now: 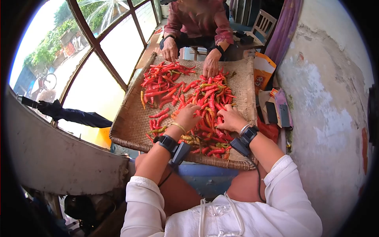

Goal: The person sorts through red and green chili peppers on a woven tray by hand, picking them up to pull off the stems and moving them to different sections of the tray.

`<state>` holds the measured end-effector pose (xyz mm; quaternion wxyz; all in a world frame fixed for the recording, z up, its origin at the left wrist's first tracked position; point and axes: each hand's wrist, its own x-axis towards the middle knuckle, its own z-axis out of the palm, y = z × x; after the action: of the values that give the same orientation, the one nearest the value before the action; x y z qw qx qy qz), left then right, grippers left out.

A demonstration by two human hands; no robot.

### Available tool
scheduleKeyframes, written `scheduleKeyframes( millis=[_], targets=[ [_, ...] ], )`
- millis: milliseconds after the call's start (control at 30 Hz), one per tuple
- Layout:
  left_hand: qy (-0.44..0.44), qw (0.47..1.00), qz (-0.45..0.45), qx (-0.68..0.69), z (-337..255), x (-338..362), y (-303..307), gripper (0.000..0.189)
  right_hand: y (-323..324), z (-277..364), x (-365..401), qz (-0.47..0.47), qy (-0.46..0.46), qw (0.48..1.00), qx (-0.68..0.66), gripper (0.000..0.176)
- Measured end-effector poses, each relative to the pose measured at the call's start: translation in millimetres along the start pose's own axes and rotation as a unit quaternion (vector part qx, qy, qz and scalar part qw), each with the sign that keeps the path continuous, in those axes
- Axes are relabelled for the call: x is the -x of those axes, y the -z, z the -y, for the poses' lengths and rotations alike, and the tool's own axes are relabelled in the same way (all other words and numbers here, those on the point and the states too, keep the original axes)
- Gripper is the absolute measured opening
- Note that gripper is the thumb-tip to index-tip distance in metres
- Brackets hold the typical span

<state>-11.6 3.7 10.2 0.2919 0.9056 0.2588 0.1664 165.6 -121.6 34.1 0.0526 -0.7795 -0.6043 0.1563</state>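
Observation:
Red chili peppers [162,85], with some yellow and greenish ones among them, lie heaped on a woven wicker tray [130,122]. My left hand [187,117] rests at the near side of the heap, its fingers curled in at the peppers; what they hold, if anything, is hidden. Opposite it, my right hand [232,119] reaches into the same heap with thumb and fingers apart around several red peppers. A gap full of peppers separates my two hands. Dark devices are strapped to both my wrists.
Across the tray, a person's two hands [211,63] work over the far peppers. A blue surface [207,172] shows below the tray. Windows and a folded dark umbrella [75,113] are at left. On the right are an orange box [263,71], phones [271,112] and a wall.

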Motion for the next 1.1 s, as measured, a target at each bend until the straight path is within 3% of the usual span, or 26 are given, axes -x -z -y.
scheduleKeyframes(
  millis=[67, 133, 200, 267, 333, 433, 600, 667, 800, 867, 967, 1100],
  targets=[
    [-0.029, 0.997, -0.049, -0.044, 2, -5, -12, 0.045, 0, 9, 1, -0.061, 0.031, 0.995, 0.071, 0.045],
    [-0.027, 0.996, -0.053, -0.067, 3, -9, -16, 0.048, 5, 23, 3, -0.174, 0.155, 0.966, 0.116, 0.04],
    [-0.003, 1.0, 0.019, -0.016, 12, -11, -18, 0.046, 2, 34, 1, -0.136, 0.284, 0.948, 0.046, 0.034],
    [-0.011, 1.0, 0.015, -0.008, 9, -12, -10, 0.04, -18, 31, -5, -0.013, 0.349, 0.935, 0.058, 0.025],
    [0.002, 0.999, 0.034, -0.004, 12, -16, -9, 0.036, -24, 25, -8, 0.024, 0.355, 0.93, 0.088, 0.024],
    [0.008, 1.0, 0.019, -0.013, 14, -20, -9, 0.024, -20, 18, -17, -0.004, 0.339, 0.93, 0.143, 0.012],
    [0.009, 1.0, 0.006, -0.005, 13, -21, -14, 0.017, -10, 2, -29, -0.043, 0.301, 0.927, 0.22, 0.008],
    [0.021, 0.999, 0.006, 0.037, 12, -19, -13, 0.019, -8, -3, -34, -0.046, 0.292, 0.93, 0.218, 0.008],
    [0.034, 0.996, 0.01, 0.077, 12, -22, -15, 0.019, 1, 6, -33, 0.042, 0.241, 0.953, 0.18, 0.018],
    [0.065, 0.995, -0.05, 0.064, 4, -24, -13, 0.017, 7, 17, -31, 0.078, 0.187, 0.973, 0.114, 0.017],
    [0.085, 0.986, -0.029, 0.143, 15, -26, -23, 0.016, 3, 18, -31, 0.064, 0.182, 0.979, 0.067, 0.02],
    [0.134, 0.984, -0.001, 0.115, 13, -27, -20, 0.018, 1, 14, -31, 0.073, 0.175, 0.981, 0.041, 0.022]
  ],
)
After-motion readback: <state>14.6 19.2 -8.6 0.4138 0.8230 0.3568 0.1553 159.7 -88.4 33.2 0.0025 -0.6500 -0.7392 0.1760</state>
